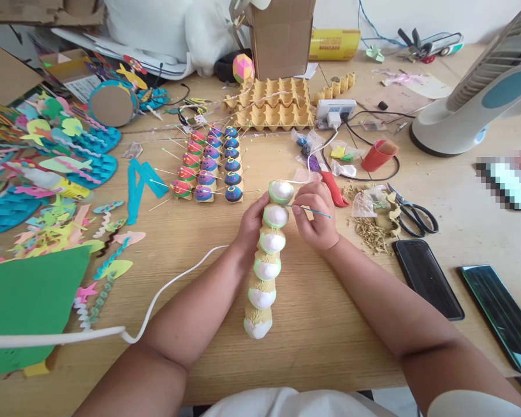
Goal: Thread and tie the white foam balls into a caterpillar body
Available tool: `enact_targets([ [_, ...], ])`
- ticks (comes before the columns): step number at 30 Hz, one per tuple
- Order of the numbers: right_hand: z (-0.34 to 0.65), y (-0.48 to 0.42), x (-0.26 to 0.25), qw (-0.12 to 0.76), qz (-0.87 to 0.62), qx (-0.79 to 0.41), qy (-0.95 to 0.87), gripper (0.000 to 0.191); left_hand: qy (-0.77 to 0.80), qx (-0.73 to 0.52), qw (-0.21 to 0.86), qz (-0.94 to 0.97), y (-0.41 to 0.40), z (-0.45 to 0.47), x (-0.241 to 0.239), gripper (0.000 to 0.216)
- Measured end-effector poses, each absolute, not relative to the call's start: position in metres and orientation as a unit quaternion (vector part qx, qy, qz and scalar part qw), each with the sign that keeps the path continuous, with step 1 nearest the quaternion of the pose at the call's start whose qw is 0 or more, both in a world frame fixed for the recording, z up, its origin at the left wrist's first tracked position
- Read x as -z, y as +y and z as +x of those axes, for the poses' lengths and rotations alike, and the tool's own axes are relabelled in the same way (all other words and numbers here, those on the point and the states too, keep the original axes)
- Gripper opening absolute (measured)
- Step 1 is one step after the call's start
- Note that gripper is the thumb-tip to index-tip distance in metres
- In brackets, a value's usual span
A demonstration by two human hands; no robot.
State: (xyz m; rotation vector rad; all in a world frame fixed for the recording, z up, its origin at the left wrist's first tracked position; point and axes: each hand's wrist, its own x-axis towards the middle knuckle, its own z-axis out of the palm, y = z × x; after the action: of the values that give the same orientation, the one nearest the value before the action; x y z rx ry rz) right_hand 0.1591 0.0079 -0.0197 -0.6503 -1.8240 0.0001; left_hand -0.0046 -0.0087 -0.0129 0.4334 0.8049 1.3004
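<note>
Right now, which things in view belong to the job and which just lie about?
Belong to the job:
white-and-tan, green-edged egg-carton strip, in the left hand
thin blue stick, in the right hand
painted strips in red, purple and blue, probably related

Lying about, apparently:
black-handled metal scissors
black rectangular phone
grey-white fan with blue panel
flat green sheet

No text can be read clearly; the red lettering (331,45) on the yellow roll (347,46) is too blurred.
</note>
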Motion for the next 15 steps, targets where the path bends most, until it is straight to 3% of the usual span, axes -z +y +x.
enact_targets([
  [15, 0.1584, 0.0082, 0.02, 0.565, -0.294, 0.007, -0.771, 0.007, 0.373, -0.594, 0.688, 0.186, -0.0075, -0.0046, 0.0149, 0.018],
])
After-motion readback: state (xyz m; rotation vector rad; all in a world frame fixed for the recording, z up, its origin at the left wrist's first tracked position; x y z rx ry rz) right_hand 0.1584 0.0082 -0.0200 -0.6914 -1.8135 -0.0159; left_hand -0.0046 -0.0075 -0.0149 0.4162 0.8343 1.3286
